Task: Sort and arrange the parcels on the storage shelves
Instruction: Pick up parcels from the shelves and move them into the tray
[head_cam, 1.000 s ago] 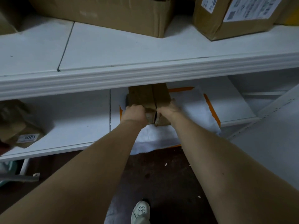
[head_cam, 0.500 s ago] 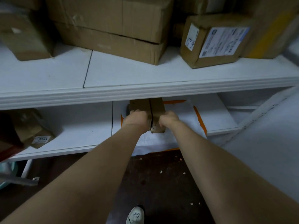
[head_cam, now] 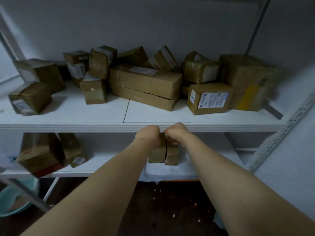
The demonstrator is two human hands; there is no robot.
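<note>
The left hand (head_cam: 148, 135) curls over the top of the left parcel (head_cam: 156, 155), and the right hand (head_cam: 176, 134) curls over the top of the right parcel (head_cam: 172, 156). Each hand grips its own small brown box from above. The two boxes stand upright, pressed side to side, with a dark seam between them.

The knuckles sit right at the upper shelf's front lip (head_cam: 68, 128), and the right hand overlaps it. The parcels hang just below the lip, over a white mailer (head_cam: 172, 172) on the lower shelf (head_cam: 105, 160). Whether their bottoms touch the mailer cannot be told.

Above the lip, directly behind the hands, a bare strip of shelf runs along the front. Beyond it lie long flat boxes (head_cam: 146, 82), stacked and angled. Right of them stands a labelled box (head_cam: 209, 99), set closer to the lip than the yellow-taped box (head_cam: 247, 89) behind it. To the left, the open board reaches further back before the smaller parcels begin.

Below the lip and well to the left, a tilted box (head_cam: 40, 154) overhangs the lower shelf's edge. The shelf between it and the parcels is open.

The fingertips are hidden under the hands. The parcels' tops are covered, and every label is too blurred to read. A slotted upright (head_cam: 279, 138) crosses the far right.
</note>
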